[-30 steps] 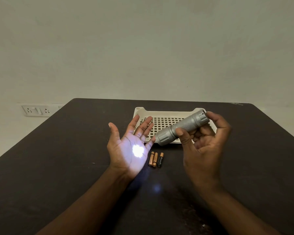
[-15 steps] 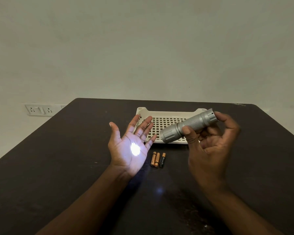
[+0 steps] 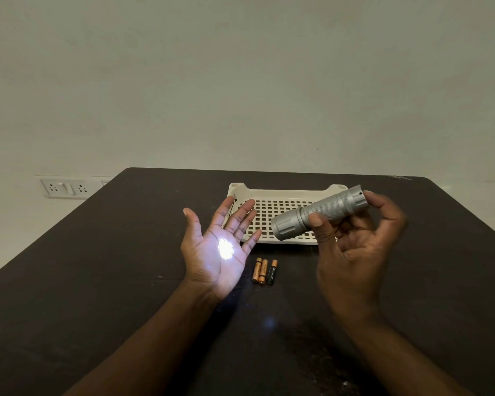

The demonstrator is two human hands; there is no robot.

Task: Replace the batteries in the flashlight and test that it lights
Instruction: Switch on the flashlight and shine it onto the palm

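On the dark table (image 3: 97, 281), items as we find them. Item one: silver flashlight (image 3: 317, 215), raised above the table in our right hand (image 3: 355, 247), thumb and fingers wrapped around the knurled barrel, one fingertip at the tail cap, presumably for the switch. Head angled down and left so the beam lands where we can judge it. Item two: our left hand (image 3: 220, 250), empty, palm up, fingers spread, serving as a screen; a bright spot sits on the palm, which we take as proof of lighting. Item three: three small batteries (image 3: 265, 271), side by side on the table between the hands, likely the spent set laid aside. Item four: white perforated tray (image 3: 269, 195), behind the hands, nothing visible in it.
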